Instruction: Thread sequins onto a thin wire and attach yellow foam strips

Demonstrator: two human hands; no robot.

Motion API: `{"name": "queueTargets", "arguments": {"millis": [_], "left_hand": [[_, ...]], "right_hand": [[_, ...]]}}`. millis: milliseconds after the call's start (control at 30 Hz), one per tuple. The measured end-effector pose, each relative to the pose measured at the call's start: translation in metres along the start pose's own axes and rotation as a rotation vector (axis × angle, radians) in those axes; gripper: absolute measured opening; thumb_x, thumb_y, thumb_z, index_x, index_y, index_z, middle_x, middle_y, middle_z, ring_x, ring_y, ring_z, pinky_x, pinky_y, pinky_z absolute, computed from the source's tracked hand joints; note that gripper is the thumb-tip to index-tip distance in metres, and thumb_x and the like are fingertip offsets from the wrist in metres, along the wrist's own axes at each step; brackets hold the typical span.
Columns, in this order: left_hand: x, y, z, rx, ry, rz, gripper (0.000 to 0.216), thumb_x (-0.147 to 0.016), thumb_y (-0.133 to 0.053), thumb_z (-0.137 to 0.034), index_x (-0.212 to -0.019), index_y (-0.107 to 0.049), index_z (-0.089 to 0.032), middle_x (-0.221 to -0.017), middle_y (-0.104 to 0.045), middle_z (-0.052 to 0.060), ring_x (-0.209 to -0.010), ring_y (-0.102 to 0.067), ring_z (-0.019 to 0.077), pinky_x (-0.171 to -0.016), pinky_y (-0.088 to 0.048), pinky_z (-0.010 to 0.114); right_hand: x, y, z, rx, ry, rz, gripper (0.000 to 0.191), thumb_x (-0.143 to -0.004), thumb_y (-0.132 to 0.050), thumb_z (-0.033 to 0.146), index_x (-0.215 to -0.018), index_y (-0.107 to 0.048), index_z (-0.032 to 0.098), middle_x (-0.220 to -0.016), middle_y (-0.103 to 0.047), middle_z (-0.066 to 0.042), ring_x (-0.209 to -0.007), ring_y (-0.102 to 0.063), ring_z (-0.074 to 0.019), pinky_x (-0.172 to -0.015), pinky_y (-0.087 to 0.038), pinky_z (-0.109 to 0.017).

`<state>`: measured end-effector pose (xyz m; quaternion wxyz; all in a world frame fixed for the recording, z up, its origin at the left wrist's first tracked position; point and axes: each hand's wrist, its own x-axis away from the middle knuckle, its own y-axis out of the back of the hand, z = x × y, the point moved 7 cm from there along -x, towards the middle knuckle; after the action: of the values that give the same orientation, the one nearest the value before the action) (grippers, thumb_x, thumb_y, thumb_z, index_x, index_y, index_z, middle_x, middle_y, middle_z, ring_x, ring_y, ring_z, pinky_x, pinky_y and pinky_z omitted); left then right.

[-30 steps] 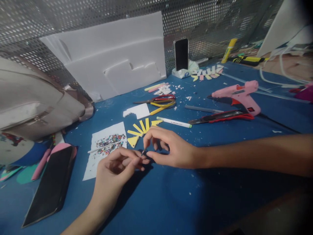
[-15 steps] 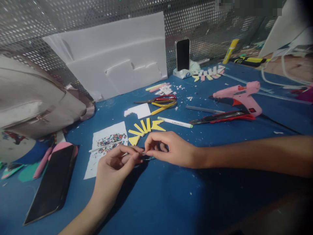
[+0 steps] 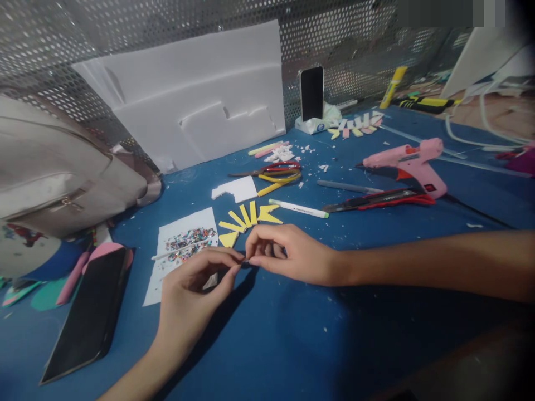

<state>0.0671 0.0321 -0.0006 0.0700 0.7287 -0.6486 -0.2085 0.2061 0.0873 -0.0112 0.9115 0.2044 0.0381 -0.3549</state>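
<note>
Over the blue table, my left hand and my right hand meet fingertip to fingertip. Each is closed in a pinch around a small dark piece, mostly covered by the fingers, so its kind does not show. Just beyond my hands lie several yellow foam strips in a fan. Left of them, a white paper sheet holds a scatter of colourful sequins, with a thin white stick across them; my left hand partly covers its lower right edge.
A black phone lies at left by a pale bag. Scissors, a white foam piece, a marker, a red utility knife and a pink glue gun lie beyond. Another phone stands at the back.
My left hand has shifted slightly left and its fingers have straightened somewhat. The clear, shiny thing that showed under my right fingertips no longer shows. My right hand has barely moved.
</note>
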Motion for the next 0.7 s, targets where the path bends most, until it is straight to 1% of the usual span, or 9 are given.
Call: {"name": "queueTargets", "arguments": {"millis": [100, 200, 400, 567, 700], "left_hand": [[0.001, -0.003, 0.002, 0.005, 0.043, 0.014, 0.006, -0.078, -0.069, -0.018, -0.072, -0.069, -0.019, -0.08, -0.07, 0.004, -0.075, -0.066, 0.017, -0.072, -0.056, 0.026], [0.0, -0.002, 0.006, 0.03, 0.081, 0.028, 0.006, -0.078, -0.07, -0.018, -0.072, -0.069, -0.019, -0.079, -0.071, 0.003, -0.074, -0.066, 0.0152, -0.071, -0.055, 0.022], [-0.002, -0.003, 0.02, 0.16, 0.194, 0.08, 0.006, -0.08, -0.07, -0.019, -0.075, -0.07, -0.018, -0.081, -0.072, 0.002, -0.072, -0.068, 0.0119, -0.071, -0.056, 0.019], [-0.003, -0.005, 0.025, 0.223, 0.23, 0.083, 0.006, -0.08, -0.071, -0.018, -0.075, -0.07, -0.017, -0.082, -0.072, 0.001, -0.073, -0.069, 0.0108, -0.072, -0.057, 0.017], [-0.001, -0.004, 0.026, 0.227, 0.253, 0.087, 0.005, -0.08, -0.072, -0.018, -0.075, -0.07, -0.017, -0.081, -0.073, 0.002, -0.07, -0.069, 0.0109, -0.072, -0.057, 0.019]], "right_hand": [[0.001, -0.002, -0.003, 0.012, -0.013, 0.023, 0.009, -0.086, -0.061, 0.017, -0.094, -0.06, 0.017, -0.075, -0.057, 0.003, -0.064, -0.05, -0.0077, -0.056, -0.038, -0.018], [0.001, -0.002, -0.004, 0.013, -0.022, 0.03, 0.012, -0.085, -0.064, 0.02, -0.096, -0.06, 0.018, -0.073, -0.056, 0.004, -0.062, -0.048, -0.0072, -0.056, -0.038, -0.018], [0.002, 0.0, -0.002, 0.043, -0.023, 0.001, 0.007, -0.084, -0.063, 0.02, -0.09, -0.063, 0.016, -0.07, -0.056, 0.003, -0.06, -0.048, -0.0069, -0.056, -0.038, -0.018], [0.002, 0.0, -0.002, 0.057, -0.001, -0.019, 0.009, -0.083, -0.061, 0.016, -0.092, -0.064, 0.016, -0.067, -0.054, 0.004, -0.058, -0.046, -0.0069, -0.055, -0.037, -0.019], [0.002, -0.001, -0.003, 0.045, 0.001, -0.019, 0.004, -0.084, -0.062, 0.018, -0.086, -0.063, 0.015, -0.064, -0.054, 0.004, -0.057, -0.048, -0.0071, -0.053, -0.036, -0.02]]}}
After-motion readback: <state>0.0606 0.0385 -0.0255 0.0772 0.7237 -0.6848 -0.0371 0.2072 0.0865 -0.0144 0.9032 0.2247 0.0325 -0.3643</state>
